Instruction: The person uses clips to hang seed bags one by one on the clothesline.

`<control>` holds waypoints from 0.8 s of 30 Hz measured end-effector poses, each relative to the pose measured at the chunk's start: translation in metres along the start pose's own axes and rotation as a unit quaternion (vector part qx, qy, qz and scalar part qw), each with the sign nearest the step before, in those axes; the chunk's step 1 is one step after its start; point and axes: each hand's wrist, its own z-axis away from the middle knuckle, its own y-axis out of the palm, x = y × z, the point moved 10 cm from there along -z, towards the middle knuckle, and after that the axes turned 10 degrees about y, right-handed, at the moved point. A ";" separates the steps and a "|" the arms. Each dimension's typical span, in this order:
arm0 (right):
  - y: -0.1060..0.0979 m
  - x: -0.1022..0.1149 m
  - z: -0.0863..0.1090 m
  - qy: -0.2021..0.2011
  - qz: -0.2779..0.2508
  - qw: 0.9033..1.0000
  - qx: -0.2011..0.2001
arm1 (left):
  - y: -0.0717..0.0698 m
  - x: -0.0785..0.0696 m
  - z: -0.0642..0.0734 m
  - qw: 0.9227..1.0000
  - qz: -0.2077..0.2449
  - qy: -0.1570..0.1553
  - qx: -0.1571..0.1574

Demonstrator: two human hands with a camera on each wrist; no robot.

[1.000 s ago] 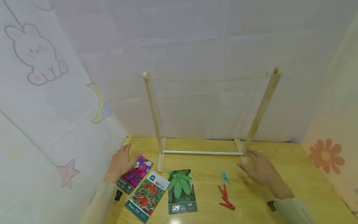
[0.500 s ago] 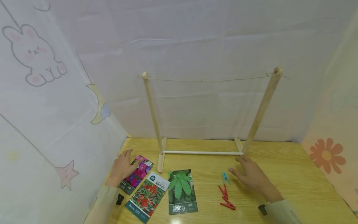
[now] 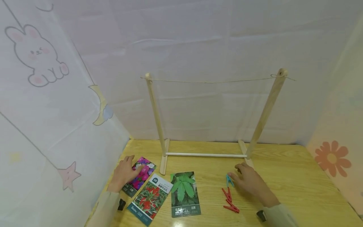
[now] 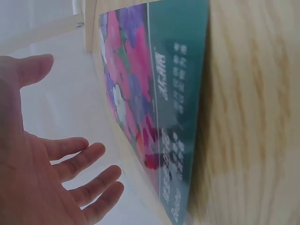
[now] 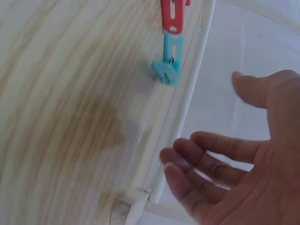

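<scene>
the purple-flower packet [image 3: 144, 174] lies on the tabletop [image 3: 211, 183] near the left hand [image 3: 123, 174], whose relaxed fingers grasp nothing; the blue clothespin [image 5: 167, 56] lies just beside the right hand [image 3: 250, 183], its fingers likewise released. between lie red clothespins [image 3: 228, 194], a red-flower packet [image 3: 150, 200] and a leaf packet [image 3: 185, 194]; behind, a wooden rack [image 3: 267, 110].

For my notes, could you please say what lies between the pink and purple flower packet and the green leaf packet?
The packet with red flowers lies there, in the head view.
</scene>
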 end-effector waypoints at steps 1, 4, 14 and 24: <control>0.001 0.000 -0.001 0.003 0.001 1.000 0.002 | 0.001 0.000 0.000 1.000 0.000 -0.003 0.004; 0.003 -0.001 -0.003 0.004 0.005 1.000 0.002 | 0.004 -0.001 -0.001 1.000 0.002 -0.004 0.007; 0.027 -0.001 -0.005 0.016 -0.041 0.997 0.057 | 0.020 0.005 0.005 0.999 0.004 0.000 0.033; 0.034 0.001 -0.006 0.035 -0.040 0.997 0.053 | 0.019 0.004 0.002 0.999 0.001 -0.007 0.038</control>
